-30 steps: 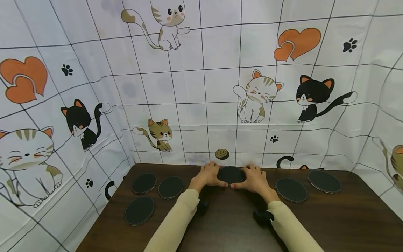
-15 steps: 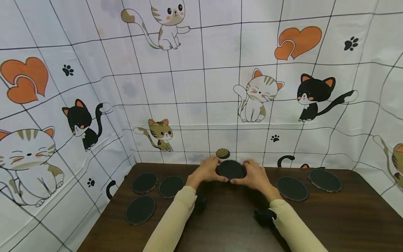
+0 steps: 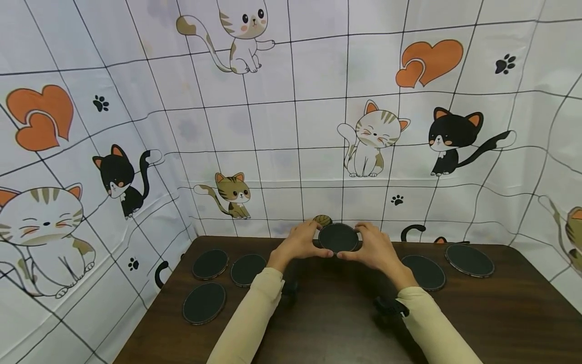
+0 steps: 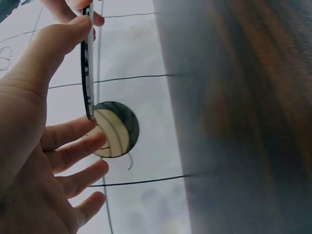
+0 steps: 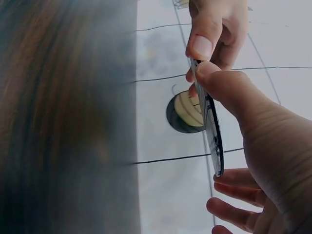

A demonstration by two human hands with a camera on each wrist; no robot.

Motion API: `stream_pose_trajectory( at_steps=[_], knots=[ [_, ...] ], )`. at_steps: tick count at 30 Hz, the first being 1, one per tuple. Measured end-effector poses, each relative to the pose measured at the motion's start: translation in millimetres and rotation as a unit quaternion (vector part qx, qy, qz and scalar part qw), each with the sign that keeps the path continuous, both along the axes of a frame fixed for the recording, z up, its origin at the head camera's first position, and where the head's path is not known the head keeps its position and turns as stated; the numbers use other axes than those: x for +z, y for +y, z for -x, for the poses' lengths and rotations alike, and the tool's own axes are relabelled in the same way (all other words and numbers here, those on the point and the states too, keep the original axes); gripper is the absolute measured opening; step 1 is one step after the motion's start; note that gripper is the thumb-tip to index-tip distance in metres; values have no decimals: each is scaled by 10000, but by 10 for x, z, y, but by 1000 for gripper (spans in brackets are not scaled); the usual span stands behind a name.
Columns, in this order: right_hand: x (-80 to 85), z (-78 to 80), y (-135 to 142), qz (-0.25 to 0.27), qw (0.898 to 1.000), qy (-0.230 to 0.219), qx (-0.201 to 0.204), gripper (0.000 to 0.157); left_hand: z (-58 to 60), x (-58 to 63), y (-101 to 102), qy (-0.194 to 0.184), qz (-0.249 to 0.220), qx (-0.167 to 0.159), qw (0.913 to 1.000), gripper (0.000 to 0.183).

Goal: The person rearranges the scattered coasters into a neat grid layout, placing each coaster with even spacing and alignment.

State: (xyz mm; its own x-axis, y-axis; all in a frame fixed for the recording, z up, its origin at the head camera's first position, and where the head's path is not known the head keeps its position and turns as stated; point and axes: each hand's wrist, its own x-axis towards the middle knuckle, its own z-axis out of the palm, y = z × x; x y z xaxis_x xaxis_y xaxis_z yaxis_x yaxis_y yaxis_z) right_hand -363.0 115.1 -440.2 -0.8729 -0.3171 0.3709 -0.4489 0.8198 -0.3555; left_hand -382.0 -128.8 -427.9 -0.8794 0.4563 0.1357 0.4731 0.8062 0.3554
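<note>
A thin round black coaster is held level above the back edge of the dark wooden table. My left hand grips its left rim between thumb and fingers. On the opposite rim, my right hand pinches it the same way, the two thumbs close together at the near edge. The left wrist view shows the coaster edge-on, off the table, its underside pale. Outer fingers of the left hand spread away from the rim. The right wrist view also has the coaster edge-on.
Three similar coasters lie at the left: one at the back, one beside it and one nearer. Two more lie at the right, one nearer and one farther. A cat-print cloth hangs behind the table.
Both hands have raised the coaster from near the table's back edge, up and slightly to the right. The other coasters have stayed in place.
</note>
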Motion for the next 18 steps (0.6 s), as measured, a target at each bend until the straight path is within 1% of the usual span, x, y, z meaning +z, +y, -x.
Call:
stream_pose_trajectory(
  at_steps=[3, 8, 12, 18],
  knots=[
    [26, -28, 3, 33, 10000, 22, 23, 98, -17, 22, -20, 29, -80, -24, 10000, 84],
    [70, -48, 9, 86, 9999, -14, 54, 99, -17, 60, -27, 183, 1, -18, 9998, 81],
    [126, -68, 24, 170, 9998, 68, 21, 98, -22, 109, -7, 319, 27, -42, 9995, 81],
    [167, -86, 30, 195, 9998, 92, 49, 99, -55, 159, -16, 345, 38, -76, 9994, 81]
  ],
)
